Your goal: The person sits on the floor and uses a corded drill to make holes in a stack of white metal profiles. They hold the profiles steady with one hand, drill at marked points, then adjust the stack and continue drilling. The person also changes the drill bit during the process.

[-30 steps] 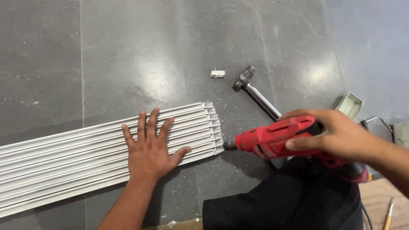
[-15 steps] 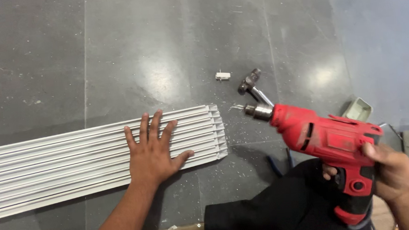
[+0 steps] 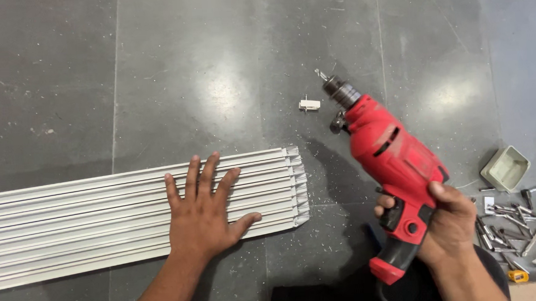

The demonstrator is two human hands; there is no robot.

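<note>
Left hand (image 3: 201, 218) spread flat, pressing on white slats (image 3: 100, 223) lying on the grey floor (image 3: 214, 61). Right hand (image 3: 446, 223) wrapped around the handle of a red drill (image 3: 390, 156), raised right of the slat ends, bit pointing far-left toward a small white clip (image 3: 309, 104). Screws (image 3: 507, 223) scattered far right.

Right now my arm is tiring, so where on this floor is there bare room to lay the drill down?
Bare floor lies beyond the white strips, left of the small white clip, and between the strip ends and the red drill. Right of the right hand it is crowded: grey tray, loose screws.
</note>
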